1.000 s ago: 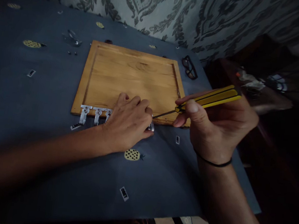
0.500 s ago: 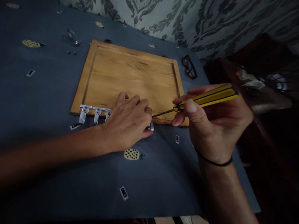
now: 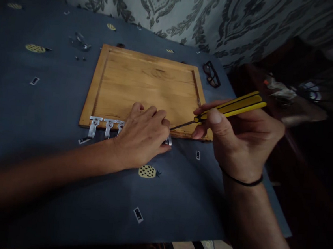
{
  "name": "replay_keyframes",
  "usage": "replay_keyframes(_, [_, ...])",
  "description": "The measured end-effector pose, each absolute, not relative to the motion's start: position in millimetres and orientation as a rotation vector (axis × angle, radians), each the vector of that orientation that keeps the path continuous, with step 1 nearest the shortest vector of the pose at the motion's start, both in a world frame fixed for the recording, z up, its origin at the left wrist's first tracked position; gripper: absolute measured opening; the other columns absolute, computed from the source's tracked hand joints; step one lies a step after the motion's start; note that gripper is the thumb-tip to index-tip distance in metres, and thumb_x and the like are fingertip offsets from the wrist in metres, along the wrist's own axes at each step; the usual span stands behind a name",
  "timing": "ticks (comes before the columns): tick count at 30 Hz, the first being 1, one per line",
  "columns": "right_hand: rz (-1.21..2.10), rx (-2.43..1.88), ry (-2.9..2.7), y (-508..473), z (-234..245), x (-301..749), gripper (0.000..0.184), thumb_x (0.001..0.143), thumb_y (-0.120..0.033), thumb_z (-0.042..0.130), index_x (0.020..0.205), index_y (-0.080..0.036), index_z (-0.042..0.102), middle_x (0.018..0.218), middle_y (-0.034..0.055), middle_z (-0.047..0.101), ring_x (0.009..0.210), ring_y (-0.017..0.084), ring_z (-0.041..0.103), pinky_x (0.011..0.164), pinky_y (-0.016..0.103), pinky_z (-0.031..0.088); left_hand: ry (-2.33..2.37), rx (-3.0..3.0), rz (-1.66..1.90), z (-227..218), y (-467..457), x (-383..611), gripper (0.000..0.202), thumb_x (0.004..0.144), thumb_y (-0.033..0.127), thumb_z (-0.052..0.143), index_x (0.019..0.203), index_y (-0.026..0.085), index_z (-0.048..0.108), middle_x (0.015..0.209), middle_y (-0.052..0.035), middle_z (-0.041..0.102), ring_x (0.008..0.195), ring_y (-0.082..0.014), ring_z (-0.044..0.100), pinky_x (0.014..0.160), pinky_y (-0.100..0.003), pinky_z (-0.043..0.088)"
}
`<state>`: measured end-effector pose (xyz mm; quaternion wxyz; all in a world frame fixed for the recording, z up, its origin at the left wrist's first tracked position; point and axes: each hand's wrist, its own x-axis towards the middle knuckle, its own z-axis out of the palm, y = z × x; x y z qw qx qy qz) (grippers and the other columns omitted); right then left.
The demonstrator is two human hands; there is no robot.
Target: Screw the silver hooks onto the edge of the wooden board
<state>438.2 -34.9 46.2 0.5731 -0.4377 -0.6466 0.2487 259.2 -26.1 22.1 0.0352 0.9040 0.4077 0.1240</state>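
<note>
Covering one bracket (image 3: 169, 141) on the near edge of the board (image 3: 150, 83), the left hand (image 3: 144, 138) is hiding its grip; the right hand (image 3: 239, 136) is clamping a screwdriver (image 3: 233, 108). Cornerward left, three brackets (image 3: 94, 127) are seemingly sitting finished.

The screwdriver (image 3: 233, 108) I hold has a smooth plastic handle (image 3: 239, 107) with a slight gloss and a dull metal shaft (image 3: 182, 125). The board (image 3: 147, 77) before me is wood, smooth and faintly sheened, its grain showing dark. The brackets (image 3: 95, 122) on it are shiny, silvery metal. My tabletop (image 3: 101, 208) has a smooth, matt covering; whether cloth or plastic sheet, I can't tell. The curtain (image 3: 155, 4) behind is matt patterned cloth. The glasses (image 3: 206, 70) look like glossy plastic, and my wristband (image 3: 248, 184) is matt.
</note>
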Motion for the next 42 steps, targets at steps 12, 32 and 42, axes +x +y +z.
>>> replay_keyframes(12, [0.518, -1.053, -1.553, -37.5, 49.2, 436.7, 0.014, 0.084, -0.031, 0.081, 0.081, -0.017, 0.076, 0.064, -0.0001, 0.07, 0.043, 0.01, 0.062, 0.04, 0.021, 0.05, 1.256, 2.778, 0.365, 22.5, -25.7, 259.6, 0.033, 0.092, 0.046, 0.072, 0.1, 0.015, 0.073, 0.102, -0.0104, 0.069, 0.106, -0.03, 0.061, 0.09, -0.045, 0.038])
replay_keyframes(32, [0.755, -1.032, -1.512, -37.7, 52.0, 440.9, 0.022, 0.085, -0.042, 0.079, 0.097, -0.024, 0.078, 0.072, -0.0012, 0.074, 0.049, 0.012, 0.067, 0.05, 0.026, 0.061, 1.277, 2.801, 0.256, 29.2, -26.4, 260.2, 0.037, 0.091, 0.049, 0.072, 0.103, 0.014, 0.072, 0.103, -0.0111, 0.07, 0.105, -0.03, 0.063, 0.091, -0.046, 0.042])
replay_keyframes(42, [0.692, -1.053, -1.509, -36.7, 56.6, 439.2, 0.021, 0.069, -0.037, 0.092, 0.079, -0.026, 0.077, 0.081, -0.0018, 0.074, 0.046, 0.009, 0.062, 0.042, 0.023, 0.056, 1.266, 2.808, 0.251, 31.6, -25.6, 259.7, 0.038, 0.092, 0.049, 0.072, 0.106, 0.014, 0.072, 0.103, -0.0109, 0.07, 0.104, -0.0297, 0.063, 0.089, -0.045, 0.043])
